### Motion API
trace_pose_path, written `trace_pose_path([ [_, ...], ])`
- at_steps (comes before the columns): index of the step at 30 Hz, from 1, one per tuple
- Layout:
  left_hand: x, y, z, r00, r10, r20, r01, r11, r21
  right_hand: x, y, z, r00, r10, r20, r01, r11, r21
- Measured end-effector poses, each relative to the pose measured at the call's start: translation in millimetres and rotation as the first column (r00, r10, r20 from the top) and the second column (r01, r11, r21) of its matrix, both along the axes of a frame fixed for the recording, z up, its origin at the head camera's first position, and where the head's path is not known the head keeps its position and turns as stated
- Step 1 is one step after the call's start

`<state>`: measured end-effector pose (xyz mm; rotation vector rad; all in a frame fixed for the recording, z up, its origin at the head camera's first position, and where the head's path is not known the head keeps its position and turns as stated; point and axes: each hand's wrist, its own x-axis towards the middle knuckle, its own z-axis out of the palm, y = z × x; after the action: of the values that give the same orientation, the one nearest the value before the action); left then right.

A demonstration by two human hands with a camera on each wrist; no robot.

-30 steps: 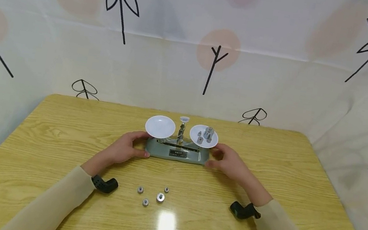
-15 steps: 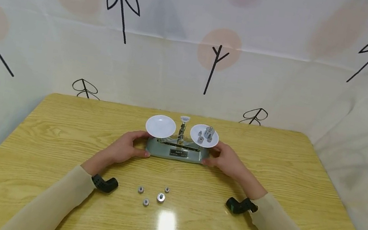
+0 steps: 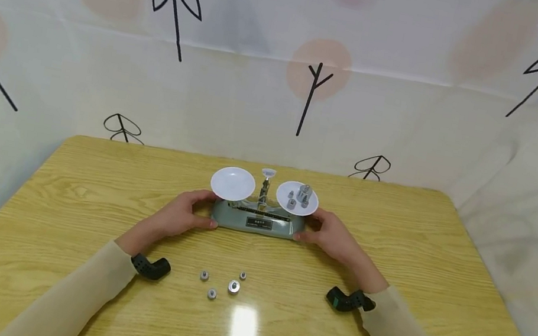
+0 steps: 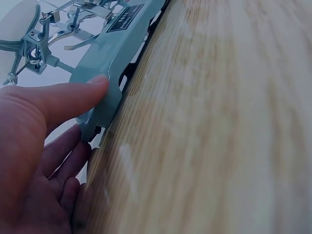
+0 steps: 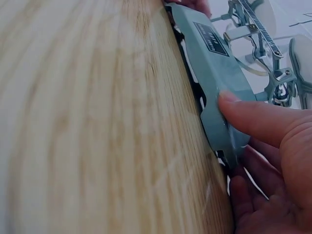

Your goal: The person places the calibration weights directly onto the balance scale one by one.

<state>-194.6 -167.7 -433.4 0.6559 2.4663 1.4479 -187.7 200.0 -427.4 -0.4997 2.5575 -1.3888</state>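
Note:
A balance scale [image 3: 233, 219] with a grey-green base stands near the far side of the table. My left hand [image 3: 178, 215] holds the base's left end, and my right hand [image 3: 334, 239] holds the right end. In the left wrist view, the thumb [image 4: 80, 97] presses the front of the base while the fingers lie behind its end. The right wrist view has the other thumb [image 5: 253, 113] placed likewise, with fingers partly hidden behind the base. The left pan [image 3: 232, 184] is bare. Several metal weights, the largest being a cylinder [image 3: 304, 194], sit in the right pan [image 3: 283, 192].
Several loose metal weights, among them a wider one [image 3: 234, 287], lie on the wooden table [image 3: 78, 206] in front of the scale, between my forearms. A patterned cloth [image 3: 238, 96] hangs just behind the table's far edge.
My right hand has shifted slightly inward, its thumb coming further onto the front of the base. The left hand keeps its hold, and the scale shows no clear movement on the table.

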Motion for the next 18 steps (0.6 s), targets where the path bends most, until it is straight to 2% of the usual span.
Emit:
trace_pose_path([
  [3,-0.1,-0.7,1.1,1.0,0.021,0.012,-0.021,1.0,0.018,-1.0,0,-1.0,1.0,0.003,-0.008,-0.003,1.0,0.003],
  [9,1.0,-5.0,1.3,0.989,0.147,0.021,-0.148,0.987,0.067,-2.3,-2,-0.5,1.0,0.018,-0.015,-0.018,1.0,-0.014],
  [12,2.8,-8.0,2.8,0.988,0.155,0.028,-0.156,0.985,0.069,-2.0,-3,0.1,1.0,0.027,-0.004,-0.027,0.999,-0.017],
  [18,9.2,-11.4,13.1,0.992,0.124,0.023,-0.125,0.99,0.07,-1.9,1,-0.4,0.999,0.041,0.006,-0.041,0.999,-0.023],
])
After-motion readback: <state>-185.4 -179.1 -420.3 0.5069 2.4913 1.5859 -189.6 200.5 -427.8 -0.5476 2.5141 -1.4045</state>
